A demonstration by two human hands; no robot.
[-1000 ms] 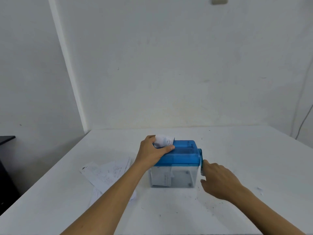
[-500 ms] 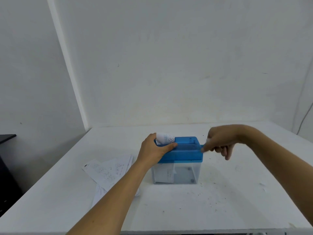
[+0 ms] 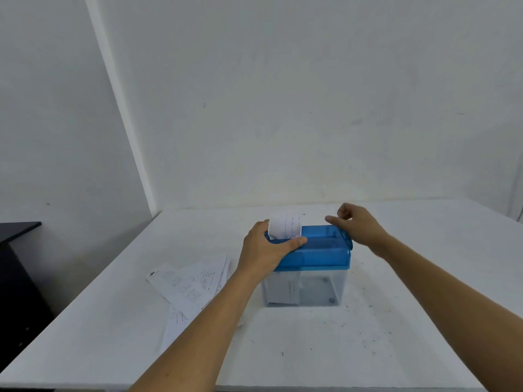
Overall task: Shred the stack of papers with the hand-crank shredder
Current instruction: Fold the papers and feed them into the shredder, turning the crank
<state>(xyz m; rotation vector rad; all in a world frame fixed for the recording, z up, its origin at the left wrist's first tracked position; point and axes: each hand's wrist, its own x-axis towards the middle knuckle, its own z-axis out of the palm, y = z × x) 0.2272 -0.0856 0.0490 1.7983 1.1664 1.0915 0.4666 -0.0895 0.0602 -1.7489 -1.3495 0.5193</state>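
The hand-crank shredder has a blue lid (image 3: pixel 322 251) on a clear bin (image 3: pixel 319 290) and stands mid-table. A white printed sheet (image 3: pixel 284 226) sticks up out of the slot at the lid's left end, and its lower part hangs inside the bin. My left hand (image 3: pixel 264 250) grips the lid's left end, thumb lying across the top beside the sheet. My right hand (image 3: pixel 360 227) is at the lid's upper right corner with curled fingers over the blue crank (image 3: pixel 345 237); the knob is hidden under it. The stack of papers (image 3: pixel 195 284) lies fanned out left of the shredder.
The white table (image 3: pixel 311 349) meets a white wall at the back, and dark specks dot it in front of the shredder. A dark cabinet (image 3: pixel 17 278) stands off the table's left side. A thin cable (image 3: pixel 520 210) hangs at the right edge.
My right hand swung the crank from low at the shredder's near right side, up over the top, to the upper far corner. My left hand stayed on the lid.
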